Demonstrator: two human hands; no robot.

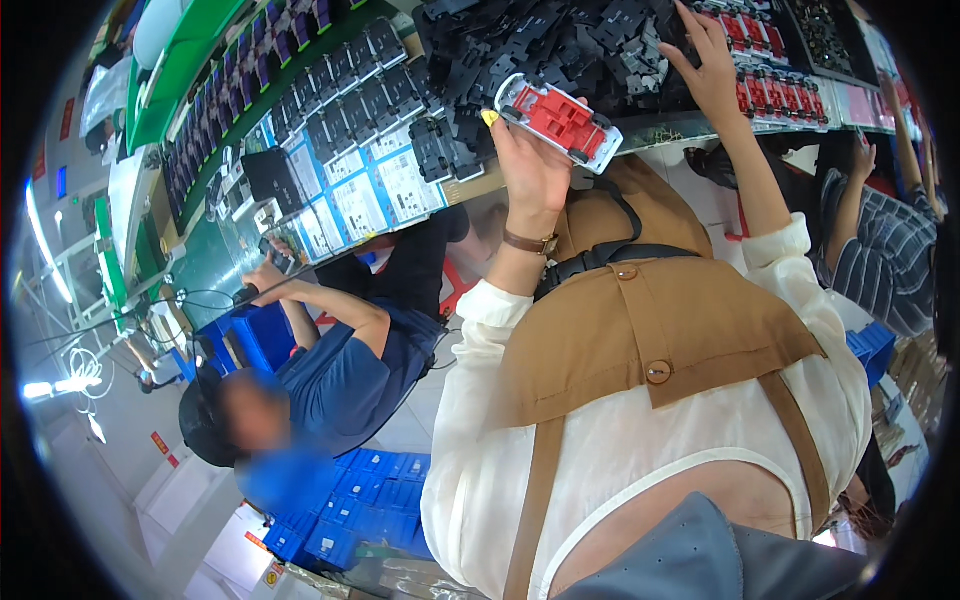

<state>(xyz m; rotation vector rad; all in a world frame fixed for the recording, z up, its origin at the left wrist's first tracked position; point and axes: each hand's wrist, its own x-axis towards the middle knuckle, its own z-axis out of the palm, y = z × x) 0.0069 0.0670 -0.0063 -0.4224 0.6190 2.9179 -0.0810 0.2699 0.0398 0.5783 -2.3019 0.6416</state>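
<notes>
A toy car [562, 122] with a red inside, a white shell and black wheels rests in my left hand [535, 178], its open side facing up. The fingers are curled under it, partly hidden, and a yellow cover sits on one fingertip. My right hand [712, 78] reaches over the right end of a heap of black plastic parts [545, 45]. Its thumb and fingers are spread, and I see nothing between them. The heap lies in a dark tray at the table's near edge, just beyond the toy car.
Rows of red and white toy cars [780, 95] stand right of the heap. Black parts [345, 120] line up at left, beside printed sheets [358, 205] and a green conveyor [215, 245]. A co-worker [335, 370] sits at left, near stacked blue bins [365, 490]; another person [880, 250] is at right.
</notes>
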